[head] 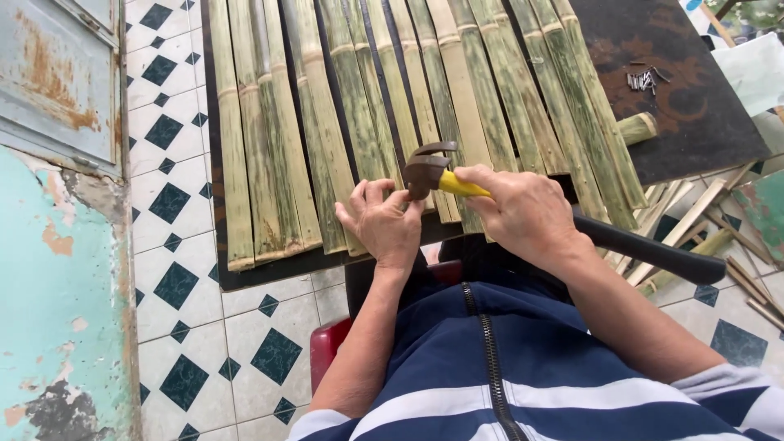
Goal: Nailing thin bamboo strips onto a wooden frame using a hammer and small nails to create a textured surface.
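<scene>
Navy white-striped zip jacket (523, 367) fills the foreground; right hand (523, 214) wraps closed around a yellow-handled claw hammer (433, 170), left hand (382, 222) pinching by its head above green split bamboo slats (392, 98).

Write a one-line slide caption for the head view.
Right hand grips a yellow-handled claw hammer over green bamboo slats on a dark board, left hand pinching beside the hammer head.

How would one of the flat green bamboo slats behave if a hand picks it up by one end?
A bamboo slat is long and thin, so it would probably flex slightly yet stay mostly stiff. It looks light for its length. Its flat split shape suggests it would slide rather than roll on the dark board.
</scene>
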